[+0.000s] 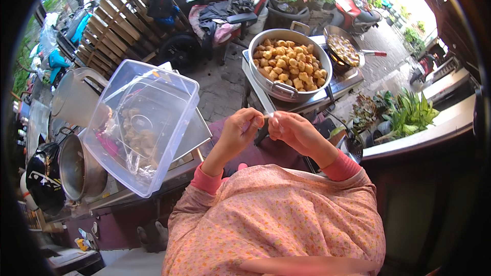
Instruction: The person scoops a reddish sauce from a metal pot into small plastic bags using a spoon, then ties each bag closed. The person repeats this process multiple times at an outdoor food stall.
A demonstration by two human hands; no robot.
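My left hand [242, 124] and my right hand [293, 129] meet in front of my chest. Their fingertips pinch a small, thin, pale item [268, 115], too small to identify. Beyond them a large aluminium pot [264, 82] is heaped with golden-brown fried pieces [289, 63]. To its right, a frying pan [358, 63] with a red-tipped handle holds lighter pieces in bubbling oil [342, 48]; a flame glows under it. On my left rests a clear plastic box [140, 195], through which pale, dough-like pieces [142, 138] show.
Left of the box are a translucent plastic jug [78, 97], a metal pot [73, 166] and a black helmet [45, 180]. A cloth-laden chair [230, 19] stands beyond. A skimmer [353, 147] and potted plants [408, 117] lie to the right, near a low ledge [425, 140].
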